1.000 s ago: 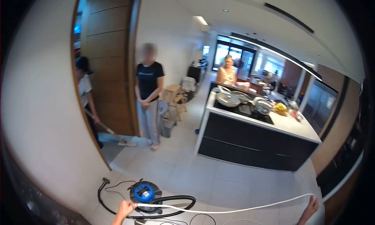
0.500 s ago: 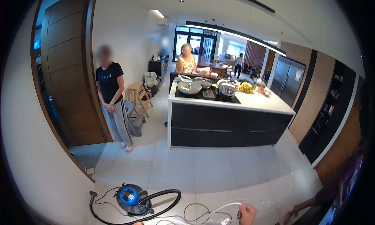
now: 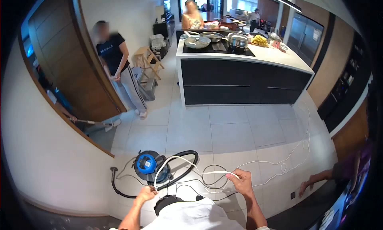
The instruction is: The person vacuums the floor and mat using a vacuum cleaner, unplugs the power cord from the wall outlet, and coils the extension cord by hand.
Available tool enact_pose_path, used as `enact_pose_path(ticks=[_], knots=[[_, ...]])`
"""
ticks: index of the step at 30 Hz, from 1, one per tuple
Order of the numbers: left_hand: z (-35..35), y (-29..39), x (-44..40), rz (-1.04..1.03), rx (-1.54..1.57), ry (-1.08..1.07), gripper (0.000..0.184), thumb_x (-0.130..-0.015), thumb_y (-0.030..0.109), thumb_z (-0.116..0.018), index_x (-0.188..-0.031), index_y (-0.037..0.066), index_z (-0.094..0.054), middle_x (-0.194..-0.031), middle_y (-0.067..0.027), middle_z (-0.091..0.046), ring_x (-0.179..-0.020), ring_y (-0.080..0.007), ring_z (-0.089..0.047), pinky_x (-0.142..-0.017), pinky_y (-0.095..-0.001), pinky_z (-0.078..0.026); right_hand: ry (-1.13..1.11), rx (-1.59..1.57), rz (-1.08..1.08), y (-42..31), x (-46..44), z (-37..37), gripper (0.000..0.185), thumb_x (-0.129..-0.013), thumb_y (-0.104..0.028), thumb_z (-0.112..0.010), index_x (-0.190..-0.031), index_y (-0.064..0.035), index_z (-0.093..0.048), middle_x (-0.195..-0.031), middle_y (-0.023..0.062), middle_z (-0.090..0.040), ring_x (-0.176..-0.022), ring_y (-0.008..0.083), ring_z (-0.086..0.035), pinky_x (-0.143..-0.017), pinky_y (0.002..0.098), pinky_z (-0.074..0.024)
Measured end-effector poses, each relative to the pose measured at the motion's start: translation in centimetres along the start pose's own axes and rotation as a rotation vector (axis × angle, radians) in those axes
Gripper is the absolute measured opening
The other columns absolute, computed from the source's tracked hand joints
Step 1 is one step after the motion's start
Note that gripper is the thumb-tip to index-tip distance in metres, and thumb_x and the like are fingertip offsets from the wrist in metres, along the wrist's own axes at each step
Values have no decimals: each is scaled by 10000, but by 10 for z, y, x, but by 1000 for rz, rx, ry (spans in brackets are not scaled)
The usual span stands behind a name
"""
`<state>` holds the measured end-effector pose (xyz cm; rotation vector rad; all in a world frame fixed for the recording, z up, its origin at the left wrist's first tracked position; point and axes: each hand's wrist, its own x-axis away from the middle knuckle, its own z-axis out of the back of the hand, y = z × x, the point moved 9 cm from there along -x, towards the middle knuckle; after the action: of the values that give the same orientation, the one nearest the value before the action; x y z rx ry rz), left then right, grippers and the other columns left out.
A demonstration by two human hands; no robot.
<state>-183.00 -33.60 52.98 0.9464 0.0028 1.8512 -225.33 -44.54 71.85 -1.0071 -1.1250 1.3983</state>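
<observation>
White cord (image 3: 174,157) arcs across the lower centre, left hand (image 3: 147,193) and right hand (image 3: 242,181) both clamped on it. Blue-and-black vacuum cleaner (image 3: 147,164) stands lower left of centre.

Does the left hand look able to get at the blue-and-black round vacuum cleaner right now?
Probably not straight away: the left hand holds the white flexible cord, and the vacuum cleaner stands on the tiled floor, so freeing and lowering the hand seems necessary.

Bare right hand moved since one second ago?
Yes: bare right hand moved left in view, from below the right end of the black-and-white kitchen island to below its middle.
</observation>
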Motion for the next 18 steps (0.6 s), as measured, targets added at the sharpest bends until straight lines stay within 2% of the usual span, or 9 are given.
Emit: enact_pose_path(ticks=[4,5,7,9,10,11,13,17,18], knots=[[-26,-11,-21,-66,315,61,402,-794,270,-714,-1060,-25,-652,-981,-167,-690,-908,-234,-664,-802,-349,-509,178,-70,-53,3,21,-9,218,-808,-161,-728,-704,15,-650,-573,-15,-552,-571,51,-453,-514,241,-369],[-36,-17,-27,-47,378,34,325,-792,250,-723,-967,-15,-656,-809,-78,-677,-747,-158,-628,-709,-303,-500,189,-64,-42,4,28,-13,218,-808,-161,-728,-704,15,-650,-573,-15,-552,-571,51,-453,-514,241,-369],[-58,-31,-39,-114,348,14,297,-795,248,-719,-916,-14,-648,-746,-39,-650,-664,-143,-591,-657,-302,-486,123,23,-97,11,40,-30,230,-797,-180,-739,-728,26,-663,-591,-2,-580,-575,57,-473,-516,243,-383],[-79,-58,-50,-183,291,26,331,-787,279,-725,-938,-7,-657,-722,-64,-657,-712,-167,-614,-695,-324,-494,61,32,-160,20,55,-49,246,-783,-197,-752,-741,31,-672,-606,16,-605,-577,66,-500,-517,248,-398],[-79,-63,-43,-92,235,-86,453,-769,335,-735,-1059,4,-626,-876,-134,-660,-871,-216,-618,-811,-329,-470,58,161,-62,11,60,-57,243,-768,-195,-765,-753,31,-678,-614,38,-622,-580,72,-521,-522,257,-414],[-71,-60,-22,-5,183,-193,590,-750,391,-744,-1180,16,-596,-1030,-203,-662,-1030,-265,-622,-926,-334,-445,58,156,-41,0,64,-66,186,-769,-153,-762,-712,8,-685,-599,-5,-592,-588,51,-491,-513,243,-380],[-65,-70,-22,-243,-19,11,361,-772,306,-619,-969,6,-653,-938,-241,-656,-934,-345,-636,-799,-426,-495,68,69,-45,10,69,-84,170,-781,-124,-753,-710,13,-682,-604,6,-603,-588,44,-500,-515,231,-388],[-47,-122,-19,-175,156,173,302,-796,291,-621,-927,23,-666,-884,-194,-675,-849,-334,-647,-726,-418,-488,112,-11,9,-49,79,-121,196,-832,-144,-687,-705,-19,-603,-594,29,-517,-558,109,-458,-514,287,-387],[-45,-134,-18,-146,192,168,293,-790,292,-627,-916,30,-669,-870,-200,-672,-831,-334,-646,-721,-418,-488,97,6,-63,-51,84,-131,170,-821,-133,-694,-730,-12,-617,-610,35,-527,-594,112,-467,-548,290,-398]])
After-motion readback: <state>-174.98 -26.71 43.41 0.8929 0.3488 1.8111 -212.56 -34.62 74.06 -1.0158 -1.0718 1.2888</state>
